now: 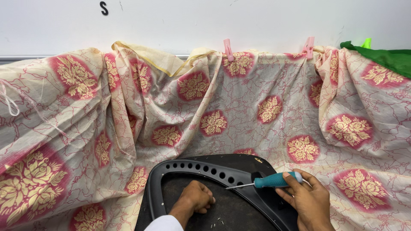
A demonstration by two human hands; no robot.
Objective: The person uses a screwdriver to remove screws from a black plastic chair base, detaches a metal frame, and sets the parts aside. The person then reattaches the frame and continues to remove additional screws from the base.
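Head view, looking down at your own two hands. Your right hand (309, 200) grips a screwdriver (269, 182) by its teal handle, fingers wrapped around the grip and thumb along its top; the thin metal shaft points left, its tip lying over the perforated rim of a black plastic frame (205, 170). Your left hand (196, 197) rests inside that frame, fingers curled under into a loose fist that holds nothing, knuckles down on the dark inner panel; a white cuff (165, 224) shows at the wrist.

The frame — curved, with a row of round holes along its upper band — lies at the bottom centre, just in front of you. Beneath and behind it spreads a cream cloth (239, 111) printed with red-and-gold flower medallions, draped up against a white wall (205, 21) and held there by two pink clips (228, 49). A green cloth (385, 57) hangs at the upper right — touching the patterned one.
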